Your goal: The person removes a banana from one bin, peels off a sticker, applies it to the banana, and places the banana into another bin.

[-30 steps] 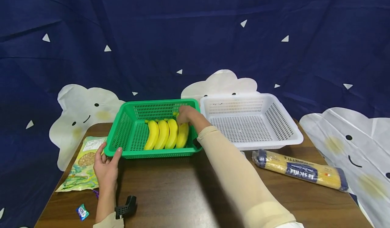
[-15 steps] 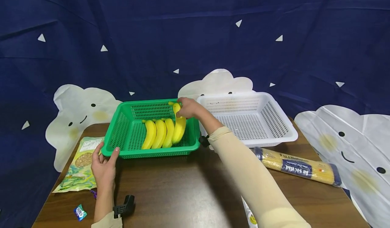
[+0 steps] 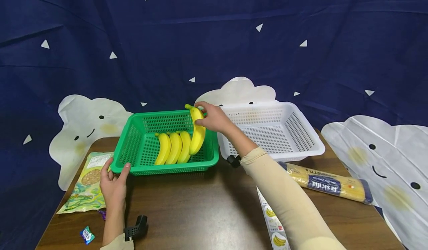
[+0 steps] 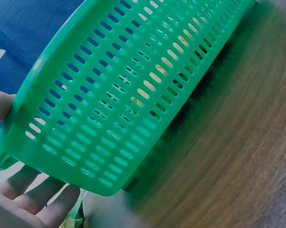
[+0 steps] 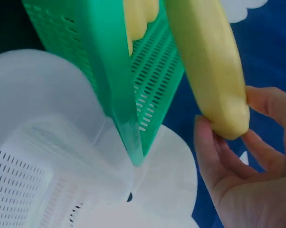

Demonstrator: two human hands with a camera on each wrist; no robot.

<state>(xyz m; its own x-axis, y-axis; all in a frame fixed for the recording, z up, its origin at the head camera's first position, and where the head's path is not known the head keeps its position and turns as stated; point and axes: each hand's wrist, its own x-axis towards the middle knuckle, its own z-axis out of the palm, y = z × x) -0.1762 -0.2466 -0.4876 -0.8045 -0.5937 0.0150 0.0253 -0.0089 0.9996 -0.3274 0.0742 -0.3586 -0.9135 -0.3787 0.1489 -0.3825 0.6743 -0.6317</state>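
My right hand pinches a yellow banana near its stem end, holding it upright over the right part of the green basket. In the right wrist view the thumb and fingers close round one end of that banana. Three more bananas lie side by side on the basket floor. At the basket's front left corner my left hand grips the rim, its thumb on the near side. The left wrist view shows the fingers under the rim of the green basket.
A white basket stands right beside the green one. In front of it lie a spaghetti pack and a strip of banana stickers, partly under the right sleeve. At left are a printed food bag and a small blue wrapper.
The right hand has drawn the rightmost banana up off the basket floor, away from the other bananas. The left hand keeps its hold on the corner. More of the sticker strip shows.
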